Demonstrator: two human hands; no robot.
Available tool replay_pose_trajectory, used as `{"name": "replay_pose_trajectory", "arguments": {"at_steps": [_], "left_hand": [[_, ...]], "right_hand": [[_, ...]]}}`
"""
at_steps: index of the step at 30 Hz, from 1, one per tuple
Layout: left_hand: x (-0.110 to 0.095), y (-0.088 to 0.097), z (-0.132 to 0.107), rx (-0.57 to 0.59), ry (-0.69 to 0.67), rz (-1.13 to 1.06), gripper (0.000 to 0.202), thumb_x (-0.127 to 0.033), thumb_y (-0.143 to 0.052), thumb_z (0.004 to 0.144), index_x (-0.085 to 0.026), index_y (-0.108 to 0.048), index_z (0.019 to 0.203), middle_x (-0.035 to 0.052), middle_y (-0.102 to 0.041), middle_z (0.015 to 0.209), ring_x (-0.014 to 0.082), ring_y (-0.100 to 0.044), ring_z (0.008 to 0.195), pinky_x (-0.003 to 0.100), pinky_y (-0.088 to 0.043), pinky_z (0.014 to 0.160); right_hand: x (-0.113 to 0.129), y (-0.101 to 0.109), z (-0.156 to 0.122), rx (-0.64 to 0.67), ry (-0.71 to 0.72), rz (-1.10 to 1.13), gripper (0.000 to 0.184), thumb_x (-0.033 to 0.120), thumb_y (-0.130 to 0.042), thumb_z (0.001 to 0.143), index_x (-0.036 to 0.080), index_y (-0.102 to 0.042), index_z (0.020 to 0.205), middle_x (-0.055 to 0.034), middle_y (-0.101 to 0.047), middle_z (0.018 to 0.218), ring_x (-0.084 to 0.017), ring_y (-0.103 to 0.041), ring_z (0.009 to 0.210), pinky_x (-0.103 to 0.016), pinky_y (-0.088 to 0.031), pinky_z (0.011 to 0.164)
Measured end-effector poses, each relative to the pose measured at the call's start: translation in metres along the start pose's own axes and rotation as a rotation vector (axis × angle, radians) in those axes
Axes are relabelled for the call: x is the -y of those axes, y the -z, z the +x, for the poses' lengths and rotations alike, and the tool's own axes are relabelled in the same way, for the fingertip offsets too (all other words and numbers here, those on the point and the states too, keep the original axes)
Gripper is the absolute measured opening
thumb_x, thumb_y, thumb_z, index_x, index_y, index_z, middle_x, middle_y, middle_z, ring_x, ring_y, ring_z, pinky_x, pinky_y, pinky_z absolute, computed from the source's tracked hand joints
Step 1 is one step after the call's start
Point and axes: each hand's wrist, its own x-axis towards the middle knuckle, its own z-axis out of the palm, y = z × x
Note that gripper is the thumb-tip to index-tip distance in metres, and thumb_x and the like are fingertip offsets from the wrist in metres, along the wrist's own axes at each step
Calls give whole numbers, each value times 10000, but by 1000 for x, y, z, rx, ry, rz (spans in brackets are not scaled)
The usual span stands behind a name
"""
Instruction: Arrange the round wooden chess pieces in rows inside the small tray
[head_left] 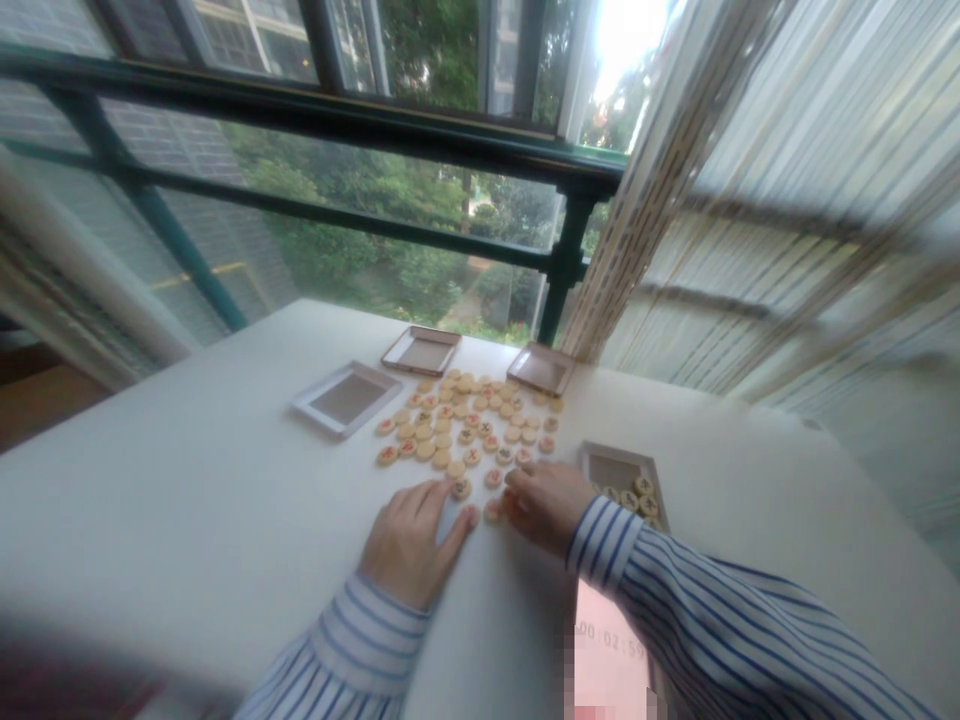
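Many round wooden Chinese chess pieces [424, 449] lie loosely spread over the middle of the white table [202, 480]. Some show red or dark characters, others a plain face. My left hand [409, 540] rests low at the near edge of the spread, thumb apart from the fingers. Its fingertips are beside a dark-marked chess piece [460, 488]. My right hand [551, 500] is opposite, fingers bent inward and drawn together, close to a red-marked chess piece [493, 512]. Whatever sits between those fingers is hidden.
A shallow tray [654, 478] right of my right hand holds several dark-marked pieces. Beyond the spread are a white-rimmed tray [311, 412], a brown-rimmed tray [431, 372] and another tray [544, 387]. A pink-screened device [611, 660] lies below my right forearm. Railing [360, 120] stands behind the table.
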Motion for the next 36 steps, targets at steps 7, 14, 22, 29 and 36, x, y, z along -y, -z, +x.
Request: {"name": "replay_pose_trajectory", "arguments": {"at_steps": [7, 14, 22, 29, 36], "left_hand": [[0, 6, 15, 130, 99, 60, 286, -345, -512, 780, -176, -610, 989, 83, -685, 895, 242, -607, 816, 350, -441, 671], [-10, 4, 28, 193, 118, 119, 210, -316, -535, 752, -188, -623, 893, 61, -686, 792, 251, -602, 767, 353, -407, 642], [-9, 4, 32, 201, 117, 165, 197, -319, -498, 762, -193, -632, 834, 71, -666, 709, 256, -594, 729, 348, -388, 613], [-9, 5, 35, 203, 106, 171, 198, -296, -495, 751, -197, -639, 845, 64, -656, 668, 247, -592, 702, 338, -388, 608], [-9, 7, 36, 103, 80, 119, 201, -300, -510, 750, -187, -634, 862, 63, -672, 754, 243, -594, 746, 348, -386, 655]], "right_hand": [[5, 12, 4, -6, 15, 21, 285, 341, -410, 809, 158, -586, 940, -104, -616, 931, -227, -567, 889, -346, -417, 738], [5, 14, 9, 5, 1, 51, 294, 303, -422, 808, 177, -577, 1024, -92, -621, 951, -223, -571, 899, -343, -402, 770], [2, 16, 7, -2, -5, 37, 282, 304, -416, 813, 177, -580, 1003, -93, -624, 944, -214, -576, 880, -326, -405, 747], [2, 18, 4, 11, -19, 23, 308, 309, -396, 829, 183, -566, 1052, -102, -621, 975, -211, -574, 890, -316, -409, 738], [-4, 22, 1, -19, -38, 37, 346, 356, -390, 836, 212, -547, 1109, -88, -618, 1008, -219, -572, 905, -318, -418, 721]]}}
